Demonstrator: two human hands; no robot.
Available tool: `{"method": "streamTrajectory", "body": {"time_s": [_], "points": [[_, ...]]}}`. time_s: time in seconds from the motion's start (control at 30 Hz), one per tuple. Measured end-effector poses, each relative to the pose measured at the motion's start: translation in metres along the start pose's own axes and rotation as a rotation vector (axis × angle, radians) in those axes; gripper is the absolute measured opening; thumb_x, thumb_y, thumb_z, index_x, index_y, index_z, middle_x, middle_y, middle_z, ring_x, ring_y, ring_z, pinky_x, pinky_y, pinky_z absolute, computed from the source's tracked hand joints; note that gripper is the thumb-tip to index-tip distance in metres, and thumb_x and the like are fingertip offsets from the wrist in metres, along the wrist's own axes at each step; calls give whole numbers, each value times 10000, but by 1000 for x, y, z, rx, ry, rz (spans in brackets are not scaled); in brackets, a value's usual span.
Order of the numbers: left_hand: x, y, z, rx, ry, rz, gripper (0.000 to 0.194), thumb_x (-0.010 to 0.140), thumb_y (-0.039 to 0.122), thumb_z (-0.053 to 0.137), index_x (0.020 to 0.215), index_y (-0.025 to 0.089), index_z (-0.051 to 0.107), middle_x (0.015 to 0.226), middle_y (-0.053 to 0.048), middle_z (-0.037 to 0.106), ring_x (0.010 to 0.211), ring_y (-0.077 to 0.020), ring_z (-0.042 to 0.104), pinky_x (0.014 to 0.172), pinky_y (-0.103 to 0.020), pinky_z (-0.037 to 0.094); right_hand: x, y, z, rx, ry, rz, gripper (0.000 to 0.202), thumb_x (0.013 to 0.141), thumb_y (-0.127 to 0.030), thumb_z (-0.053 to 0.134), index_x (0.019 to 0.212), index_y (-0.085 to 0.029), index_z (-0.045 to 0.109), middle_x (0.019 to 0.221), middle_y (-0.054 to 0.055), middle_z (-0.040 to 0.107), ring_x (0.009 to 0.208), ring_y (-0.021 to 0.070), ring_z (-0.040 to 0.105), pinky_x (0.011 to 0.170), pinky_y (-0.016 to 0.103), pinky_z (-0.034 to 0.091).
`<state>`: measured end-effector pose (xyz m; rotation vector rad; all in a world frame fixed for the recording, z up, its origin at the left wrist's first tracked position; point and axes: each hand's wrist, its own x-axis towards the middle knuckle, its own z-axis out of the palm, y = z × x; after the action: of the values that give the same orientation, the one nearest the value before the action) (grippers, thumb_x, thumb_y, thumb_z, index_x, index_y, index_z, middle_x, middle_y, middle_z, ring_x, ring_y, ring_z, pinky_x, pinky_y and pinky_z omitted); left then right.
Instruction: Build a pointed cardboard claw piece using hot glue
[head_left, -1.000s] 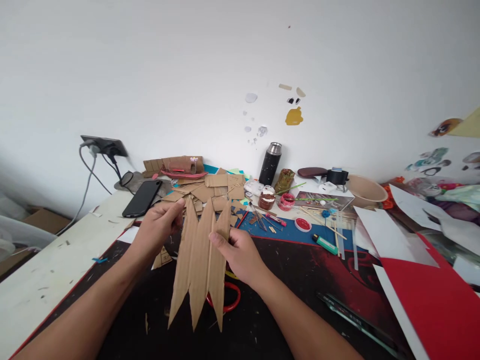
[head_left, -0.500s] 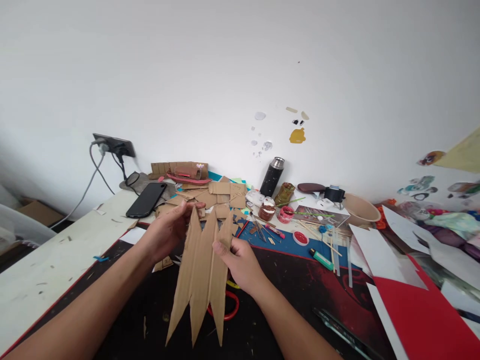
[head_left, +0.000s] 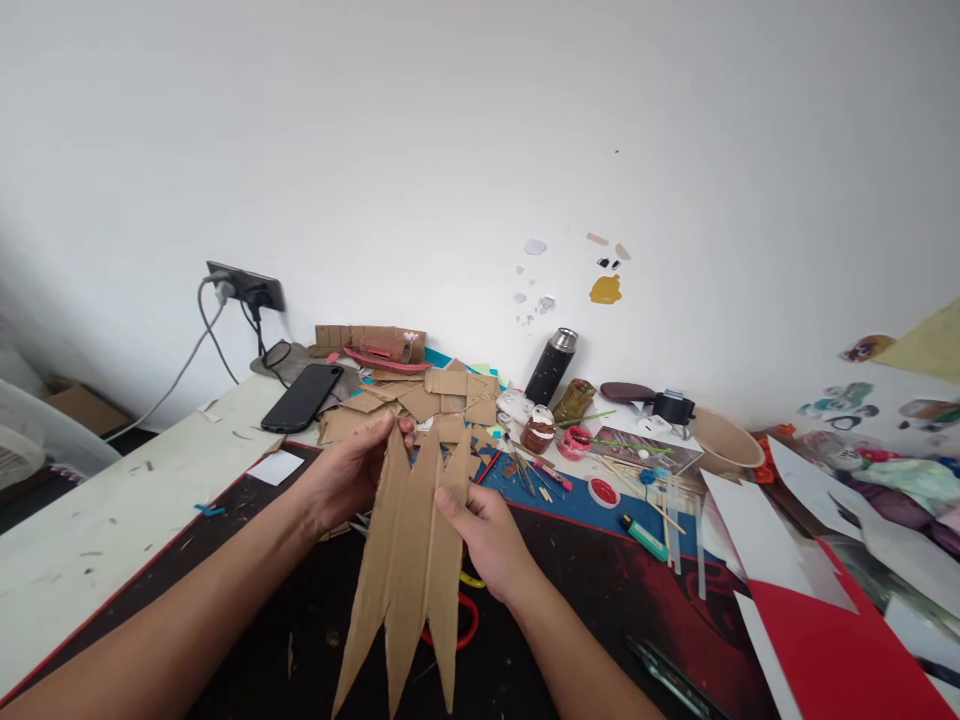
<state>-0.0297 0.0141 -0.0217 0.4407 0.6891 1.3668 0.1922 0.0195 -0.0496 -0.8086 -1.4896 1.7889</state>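
Two hands, left [head_left: 358, 470] apparently pinching, right [head_left: 486, 530] gripping, hold one pointed cardboard piece [head_left: 409, 540].

Left hand [head_left: 349, 475] and right hand [head_left: 491, 530]: both bare. Left forearm [head_left: 195, 600] and right forearm [head_left: 577, 640]: bare too, skin exposed from wrist to picture edge. Both arms smooth, rounded, tapering toward slim wrists. Right thumb [head_left: 454, 508] shows a rounded tip. Nail detail too small to read. Upper arms and torso sit out of view.
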Motion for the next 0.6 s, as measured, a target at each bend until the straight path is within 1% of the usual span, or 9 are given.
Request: {"method": "streamTrajectory", "body": {"time_s": [0.13,0.33,0.47,0.6], "points": [[-3,2,5,-29,37,-15,195,876,259,961,854,159,795,792,-32,822,686,-186,791,675,-281,666,0,-1,1,-11,15,2,708,805,-879,830,953,-187,854,904,69,829,843,264,733,821,373,543],[-6,5,10,-55,75,-48,158,924,210,874,809,165,775,756,-33,787,674,-185,775,675,-272,645,-2,-6,3,-16,-2,20,715,789,-897,825,916,-194,830,866,69,795,834,261,708,803,372,542],[-5,5,9,-62,100,-45,160,918,203,856,788,176,768,746,-33,781,670,-187,764,669,-271,627,-2,-6,4,-44,8,52,765,742,-944,815,870,-191,799,812,60,754,756,231,650,730,346,512],[-5,4,9,-64,117,-40,161,918,202,849,783,179,764,731,-29,772,659,-188,755,670,-276,626,-3,-6,5,-41,-2,38,742,764,-920,823,846,-184,770,784,36,714,703,188,588,704,320,479]]}}
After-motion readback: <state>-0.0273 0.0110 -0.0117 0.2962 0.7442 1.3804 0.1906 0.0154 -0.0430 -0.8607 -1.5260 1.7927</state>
